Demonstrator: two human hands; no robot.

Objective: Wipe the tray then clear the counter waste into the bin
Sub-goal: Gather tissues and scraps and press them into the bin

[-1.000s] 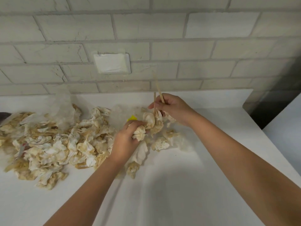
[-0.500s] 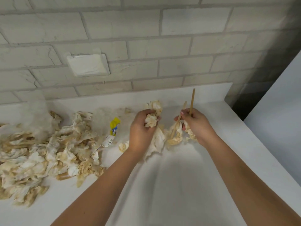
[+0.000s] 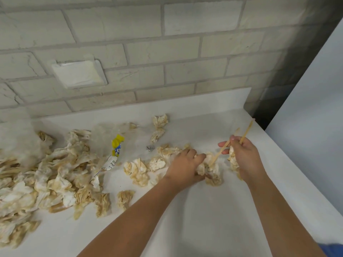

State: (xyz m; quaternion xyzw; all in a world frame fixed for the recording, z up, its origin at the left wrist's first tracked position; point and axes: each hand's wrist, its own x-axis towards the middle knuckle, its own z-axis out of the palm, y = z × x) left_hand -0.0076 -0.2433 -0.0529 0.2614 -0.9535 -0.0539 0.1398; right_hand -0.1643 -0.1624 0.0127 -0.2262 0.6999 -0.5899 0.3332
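White table [image 3: 204,229] strewn with stained, crumpled napkins [image 3: 46,179], heaped at left. Among them lies a yellow-tipped paper wrapper [image 3: 113,154] printed "DIS…" and "PAP…"; the rest is unreadable. Left hand [image 3: 185,164] grips a napkin wad [image 3: 201,168] near the table's right end. Right hand [image 3: 244,154] clasps two wooden chopsticks [image 3: 245,133] and another wad. Brick wall [image 3: 185,52] behind.

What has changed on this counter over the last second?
The left hand has come down from holding a crumpled tissue up and now grips tissues on the counter, close to the right hand. The right hand still pinches the wooden sticks and a tissue wad. The big tissue pile and yellow wrapper lie as before.
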